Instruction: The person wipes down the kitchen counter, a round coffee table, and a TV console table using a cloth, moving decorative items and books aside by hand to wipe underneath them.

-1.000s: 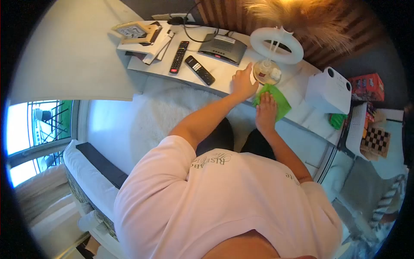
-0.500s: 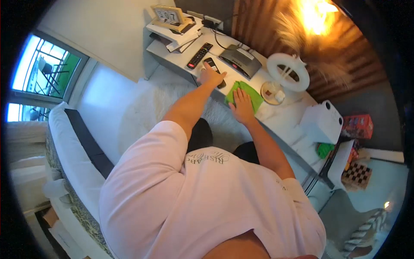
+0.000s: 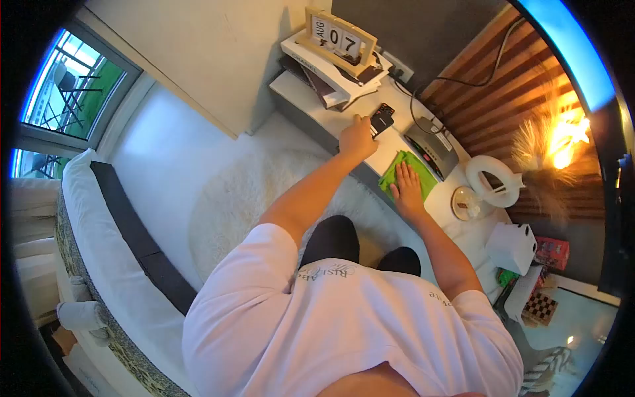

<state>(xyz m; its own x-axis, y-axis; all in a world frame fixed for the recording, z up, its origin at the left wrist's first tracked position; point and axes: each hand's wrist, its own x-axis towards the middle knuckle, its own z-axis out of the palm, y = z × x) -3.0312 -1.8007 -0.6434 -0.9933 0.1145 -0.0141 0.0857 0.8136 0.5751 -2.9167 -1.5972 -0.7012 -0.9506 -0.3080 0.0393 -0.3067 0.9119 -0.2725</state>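
Note:
My left hand (image 3: 357, 140) has its fingers closed around the near end of a black remote control (image 3: 381, 122) over the white console table. Part of a second black remote with buttons (image 3: 385, 109) shows just beyond it, overlapped in this view. I cannot tell whether both are held. My right hand (image 3: 409, 188) lies flat, fingers stretched, on a folded green cloth (image 3: 423, 173) on the tabletop. A dark router-like box (image 3: 431, 153) stands just behind the cloth.
A wooden block calendar (image 3: 340, 40) sits on stacked books (image 3: 324, 73) at the far left end. To the right are a round white vase (image 3: 495, 182), a glass dish (image 3: 467, 204) and a white box (image 3: 510, 247). A cable (image 3: 473, 82) runs along the wall.
My left hand has moved up to the remotes and closed on one; they now lie closer together. My right hand stays flat on the cloth. The head view has shifted.

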